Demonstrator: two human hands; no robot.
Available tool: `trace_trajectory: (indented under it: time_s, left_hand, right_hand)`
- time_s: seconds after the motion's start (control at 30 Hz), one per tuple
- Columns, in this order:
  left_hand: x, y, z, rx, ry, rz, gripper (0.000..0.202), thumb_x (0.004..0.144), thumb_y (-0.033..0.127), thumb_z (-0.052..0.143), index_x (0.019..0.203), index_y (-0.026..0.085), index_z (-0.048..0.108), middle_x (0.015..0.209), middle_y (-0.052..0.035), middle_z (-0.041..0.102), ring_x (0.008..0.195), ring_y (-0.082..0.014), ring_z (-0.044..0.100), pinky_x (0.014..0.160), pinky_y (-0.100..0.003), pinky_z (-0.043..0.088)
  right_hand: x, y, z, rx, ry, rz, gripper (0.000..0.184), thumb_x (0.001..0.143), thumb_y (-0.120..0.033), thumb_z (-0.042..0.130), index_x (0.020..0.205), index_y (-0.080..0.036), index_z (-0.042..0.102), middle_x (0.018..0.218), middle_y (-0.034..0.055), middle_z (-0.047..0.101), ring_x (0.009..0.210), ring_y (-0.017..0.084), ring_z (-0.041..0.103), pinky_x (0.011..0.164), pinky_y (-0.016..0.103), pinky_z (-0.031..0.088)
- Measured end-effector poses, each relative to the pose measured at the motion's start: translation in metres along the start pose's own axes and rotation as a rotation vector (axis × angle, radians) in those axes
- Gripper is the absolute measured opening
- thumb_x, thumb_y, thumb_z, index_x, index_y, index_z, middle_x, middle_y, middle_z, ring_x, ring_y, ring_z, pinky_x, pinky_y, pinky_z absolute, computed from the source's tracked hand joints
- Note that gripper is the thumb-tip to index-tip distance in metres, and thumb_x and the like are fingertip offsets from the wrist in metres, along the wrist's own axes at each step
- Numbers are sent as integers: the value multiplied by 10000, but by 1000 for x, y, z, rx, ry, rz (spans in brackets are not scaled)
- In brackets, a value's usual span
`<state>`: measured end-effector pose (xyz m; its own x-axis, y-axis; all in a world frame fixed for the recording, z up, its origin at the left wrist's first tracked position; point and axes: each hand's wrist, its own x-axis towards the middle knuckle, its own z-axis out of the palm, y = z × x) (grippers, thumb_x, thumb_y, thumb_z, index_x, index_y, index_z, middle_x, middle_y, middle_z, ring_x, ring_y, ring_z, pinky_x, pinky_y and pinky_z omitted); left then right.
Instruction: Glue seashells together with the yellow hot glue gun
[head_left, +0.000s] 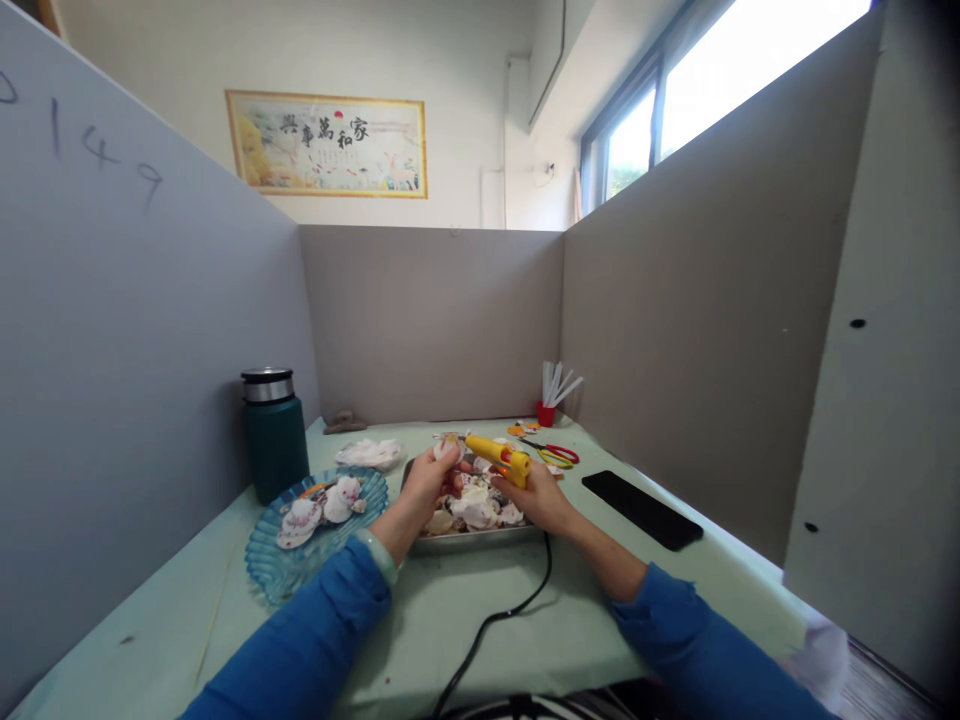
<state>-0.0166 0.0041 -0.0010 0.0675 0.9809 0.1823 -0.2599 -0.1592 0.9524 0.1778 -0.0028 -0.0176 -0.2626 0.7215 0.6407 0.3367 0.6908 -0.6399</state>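
Note:
My right hand (531,493) is wrapped round a yellow hot glue gun (495,456), its nozzle pointing left. A black cord runs from it down to the table's front edge. In my left hand (427,485) a pale seashell (448,447) is pinched between thumb and fingers, close to the nozzle; whether they touch I cannot tell. Beneath both hands lies a metal tray (480,541) heaped with white and brownish seashells (478,505). To the left, a blue scalloped glass plate (262,555) bears a few shell pieces (300,522) that look joined together.
A dark green bottle (275,440) stands behind the plate. Further back is a white crumpled bundle (370,453). Scissors (551,453) with red and yellow handles, a red cup (546,413) of white sticks and a black phone (642,509) lie rightward. Grey partitions (435,320) enclose the table.

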Motion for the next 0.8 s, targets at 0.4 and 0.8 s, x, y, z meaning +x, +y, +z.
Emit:
trace_trajectory:
  time_s: [0.4, 0.8]
  left_hand:
    - [1, 1, 4, 61, 77, 36, 278, 769, 355, 699, 854, 154, 528, 640, -17, 669, 356, -63, 495, 351, -171, 391]
    - [0, 3, 4, 64, 78, 52, 285, 768, 369, 701, 830, 151, 530, 640, -18, 665, 359, -62, 495, 358, -176, 393]
  right_hand:
    - [0, -4, -1, -29, 5, 4, 291, 815, -387, 597, 915, -129, 686, 774, 47, 655, 668, 164, 576, 625, 268, 459]
    - [-1, 0, -1, -47, -6, 9, 280, 808, -389, 609, 897, -132, 675, 762, 36, 647, 670, 158, 570, 624, 259, 461]
